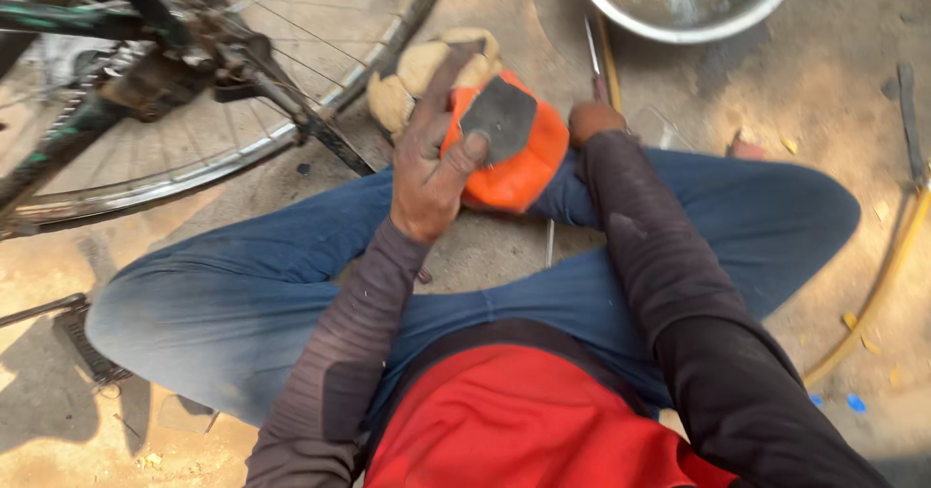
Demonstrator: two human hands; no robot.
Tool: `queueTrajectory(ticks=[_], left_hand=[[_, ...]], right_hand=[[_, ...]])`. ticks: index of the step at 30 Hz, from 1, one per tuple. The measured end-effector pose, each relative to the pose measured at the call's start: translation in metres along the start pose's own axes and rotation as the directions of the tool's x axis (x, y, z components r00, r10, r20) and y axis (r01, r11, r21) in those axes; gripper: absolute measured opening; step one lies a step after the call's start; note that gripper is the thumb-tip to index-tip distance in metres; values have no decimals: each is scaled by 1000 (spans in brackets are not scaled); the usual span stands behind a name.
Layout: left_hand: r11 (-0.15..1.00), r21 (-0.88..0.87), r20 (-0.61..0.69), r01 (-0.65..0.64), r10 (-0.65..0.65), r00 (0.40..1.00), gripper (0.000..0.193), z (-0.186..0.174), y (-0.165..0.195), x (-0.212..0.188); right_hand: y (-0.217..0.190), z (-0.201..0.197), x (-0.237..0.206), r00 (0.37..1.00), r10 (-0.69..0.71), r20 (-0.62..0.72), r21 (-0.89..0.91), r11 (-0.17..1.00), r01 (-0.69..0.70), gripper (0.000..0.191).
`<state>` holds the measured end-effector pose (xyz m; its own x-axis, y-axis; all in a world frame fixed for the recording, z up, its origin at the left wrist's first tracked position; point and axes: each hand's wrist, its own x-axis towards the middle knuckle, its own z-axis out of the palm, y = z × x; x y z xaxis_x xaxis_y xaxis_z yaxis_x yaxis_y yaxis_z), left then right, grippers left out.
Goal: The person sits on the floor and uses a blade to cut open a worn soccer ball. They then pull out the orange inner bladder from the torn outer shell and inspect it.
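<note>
I sit cross-legged on the ground in blue trousers. My left hand [432, 163] presses a dark grey rubber patch [499, 117] against an orange bundle [519, 153] in front of my knees, thumb on the patch. A tan, worn lump [419, 69] lies just behind the bundle. My right hand [593, 119] is mostly hidden behind the orange bundle at its right side; only its back shows, and its fingers cannot be seen.
A bicycle wheel [252, 148] with chain, hub and frame fills the upper left. A metal bowl [679, 22] stands at the top right. Thin tools [596, 61] lie beside it. A yellow hose [887, 284] curves along the right. A pedal [82, 342] is at the left.
</note>
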<state>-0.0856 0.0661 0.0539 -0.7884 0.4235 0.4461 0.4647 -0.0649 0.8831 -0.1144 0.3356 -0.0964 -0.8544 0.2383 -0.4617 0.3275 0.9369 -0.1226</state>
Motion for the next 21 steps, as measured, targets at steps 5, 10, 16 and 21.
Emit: queueTrajectory(ticks=[5,10,16,21], left_hand=[[749,-565,3,346,-418,908,53,-19,7,-24],[480,-806,28,347,-554,832,54,-25,6,-43],[592,-620,267,514,-457,848,106,-30,47,-70],[714,-190,643,674,-428,635,112,-37,74,-73]], right_hand=[[-29,5,14,998,-38,49,-56,998,41,33],[-40,-3,12,998,8,55,-114,994,-2,32],[-32,4,11,988,148,29,101,983,-151,29],[-21,13,26,986,64,-151,42,997,-58,19]])
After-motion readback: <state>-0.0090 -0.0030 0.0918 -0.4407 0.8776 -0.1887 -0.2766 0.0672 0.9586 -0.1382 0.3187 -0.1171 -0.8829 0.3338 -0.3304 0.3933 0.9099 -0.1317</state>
